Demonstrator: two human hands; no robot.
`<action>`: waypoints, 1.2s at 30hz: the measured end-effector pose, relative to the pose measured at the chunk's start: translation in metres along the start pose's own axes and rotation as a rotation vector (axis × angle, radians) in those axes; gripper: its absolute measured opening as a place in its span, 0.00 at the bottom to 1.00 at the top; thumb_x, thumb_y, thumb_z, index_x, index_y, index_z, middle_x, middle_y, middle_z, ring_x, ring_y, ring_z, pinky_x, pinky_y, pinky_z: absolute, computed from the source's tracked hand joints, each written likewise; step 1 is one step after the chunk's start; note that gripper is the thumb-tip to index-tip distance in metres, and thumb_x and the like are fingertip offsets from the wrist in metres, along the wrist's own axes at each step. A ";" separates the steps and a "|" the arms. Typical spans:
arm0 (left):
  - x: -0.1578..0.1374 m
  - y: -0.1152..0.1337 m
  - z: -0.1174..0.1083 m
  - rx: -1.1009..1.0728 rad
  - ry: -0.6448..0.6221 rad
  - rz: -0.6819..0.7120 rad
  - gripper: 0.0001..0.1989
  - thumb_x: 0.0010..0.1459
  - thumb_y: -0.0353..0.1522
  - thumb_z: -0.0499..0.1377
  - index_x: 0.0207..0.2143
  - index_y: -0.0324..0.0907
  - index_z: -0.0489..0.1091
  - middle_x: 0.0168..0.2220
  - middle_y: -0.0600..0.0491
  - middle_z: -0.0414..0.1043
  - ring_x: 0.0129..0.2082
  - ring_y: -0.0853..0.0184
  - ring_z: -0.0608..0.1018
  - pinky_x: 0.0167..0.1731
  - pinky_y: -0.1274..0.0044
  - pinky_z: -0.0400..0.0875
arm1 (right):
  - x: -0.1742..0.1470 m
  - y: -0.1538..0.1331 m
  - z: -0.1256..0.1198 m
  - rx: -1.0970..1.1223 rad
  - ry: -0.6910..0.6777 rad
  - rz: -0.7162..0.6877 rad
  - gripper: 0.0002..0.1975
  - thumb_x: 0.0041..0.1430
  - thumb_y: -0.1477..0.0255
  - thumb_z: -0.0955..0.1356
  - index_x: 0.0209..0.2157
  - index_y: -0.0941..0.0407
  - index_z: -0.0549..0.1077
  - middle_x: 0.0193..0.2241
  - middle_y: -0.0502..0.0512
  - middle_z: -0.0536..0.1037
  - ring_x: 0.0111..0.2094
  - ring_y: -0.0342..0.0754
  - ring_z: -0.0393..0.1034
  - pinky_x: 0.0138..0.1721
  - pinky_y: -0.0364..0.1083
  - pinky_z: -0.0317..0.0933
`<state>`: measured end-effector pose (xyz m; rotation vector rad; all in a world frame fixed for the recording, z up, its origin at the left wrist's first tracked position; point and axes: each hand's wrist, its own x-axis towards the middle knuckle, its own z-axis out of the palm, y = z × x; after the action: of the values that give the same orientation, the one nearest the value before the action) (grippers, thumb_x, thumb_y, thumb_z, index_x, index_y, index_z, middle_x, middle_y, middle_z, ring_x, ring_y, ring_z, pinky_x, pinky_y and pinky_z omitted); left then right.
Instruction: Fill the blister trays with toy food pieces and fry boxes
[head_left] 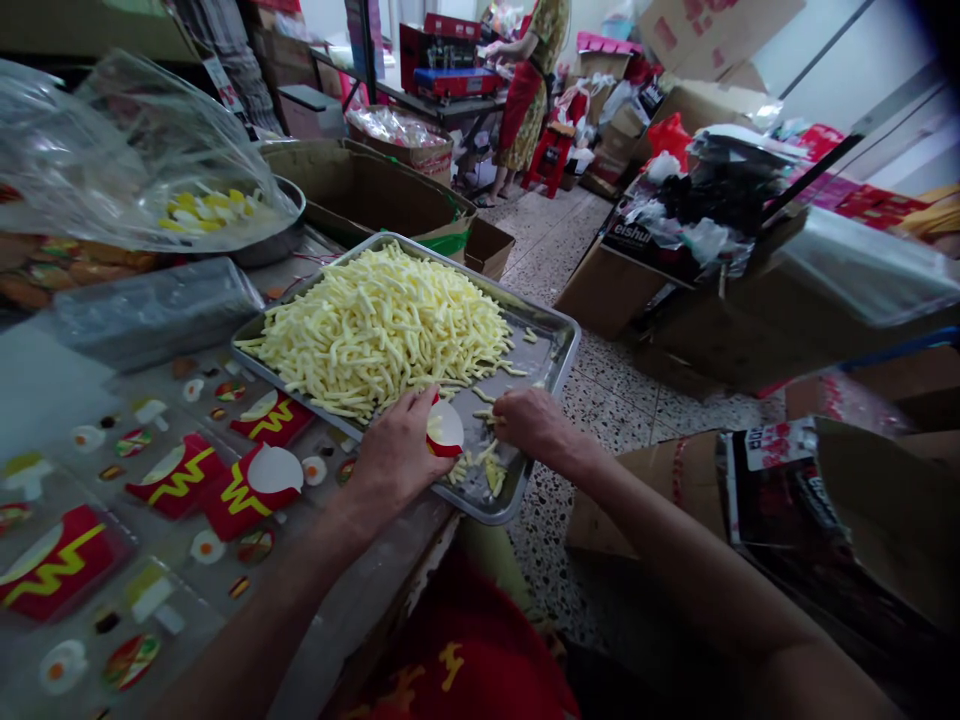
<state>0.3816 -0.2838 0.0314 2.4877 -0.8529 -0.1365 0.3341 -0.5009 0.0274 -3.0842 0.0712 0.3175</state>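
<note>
My left hand is closed around a red and white fries box, held over the near edge of a metal tray. Beside it, my right hand has its fingers pinched together low over the tray, with pale yellow sticks at the fingertips. A big heap of toy-like French fries fills the tray's left and middle. A few loose fries lie between my hands on the bare metal. More red fries boxes with a yellow zigzag lie on the table to the left.
Clear plastic trays with small fried-egg pieces and other toy foods cover the table. A bag-lined bowl stands at the back left. Cardboard boxes crowd the floor at right. Another person stands at a far bench.
</note>
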 end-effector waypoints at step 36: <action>-0.037 -0.016 0.015 0.042 0.314 -0.033 0.29 0.59 0.28 0.58 0.63 0.41 0.61 0.47 0.43 0.73 0.46 0.53 0.77 0.47 0.66 0.73 | -0.010 -0.114 0.000 0.958 0.359 0.089 0.07 0.54 0.79 0.71 0.33 0.54 0.75 0.30 0.47 0.79 0.31 0.45 0.71 0.34 0.43 0.61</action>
<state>0.3568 -0.2577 0.0080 2.4731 -0.6881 0.2578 0.3303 -0.3868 0.0329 -2.1458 0.2769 -0.2239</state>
